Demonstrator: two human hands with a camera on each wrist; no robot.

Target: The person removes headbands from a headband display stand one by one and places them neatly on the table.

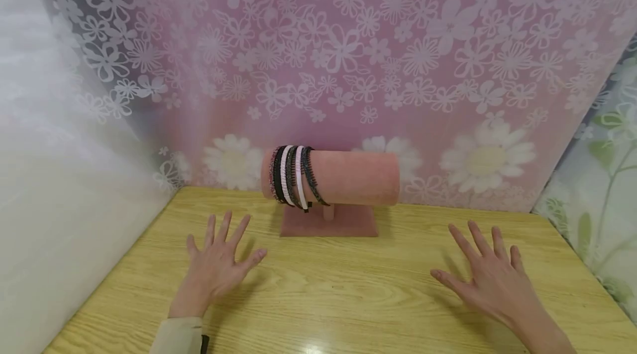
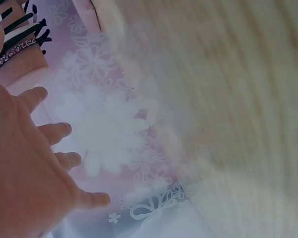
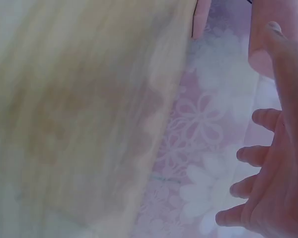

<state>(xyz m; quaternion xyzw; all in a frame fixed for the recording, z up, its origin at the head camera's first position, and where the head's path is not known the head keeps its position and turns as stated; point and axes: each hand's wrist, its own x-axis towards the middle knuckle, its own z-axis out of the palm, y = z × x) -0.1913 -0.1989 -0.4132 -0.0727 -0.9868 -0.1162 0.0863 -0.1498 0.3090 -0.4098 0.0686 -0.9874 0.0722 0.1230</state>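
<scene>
A pink velvet display stand (image 1: pixel 355 177), a padded roll on a flat base, stands at the back middle of the table. Several headbands (image 1: pixel 291 177) in black, white and sparkly finishes are looped round the left part of its roll; a dark one (image 1: pixel 312 174) slants at the right of the group. My left hand (image 1: pixel 216 265) hovers over the table left of the stand, fingers spread and holding nothing. On the other side, my right hand (image 1: pixel 495 279) is likewise spread and bare. In the left wrist view, a glittery headband (image 2: pixel 17 52) shows at the roll's end.
The wood-grain table (image 1: pixel 338 293) runs back to a pink floral curtain (image 1: pixel 348 66) behind the stand. White sheeting (image 1: pixel 59 149) hangs along the left edge, and a leaf-patterned cloth (image 1: pixel 602 199) along the right.
</scene>
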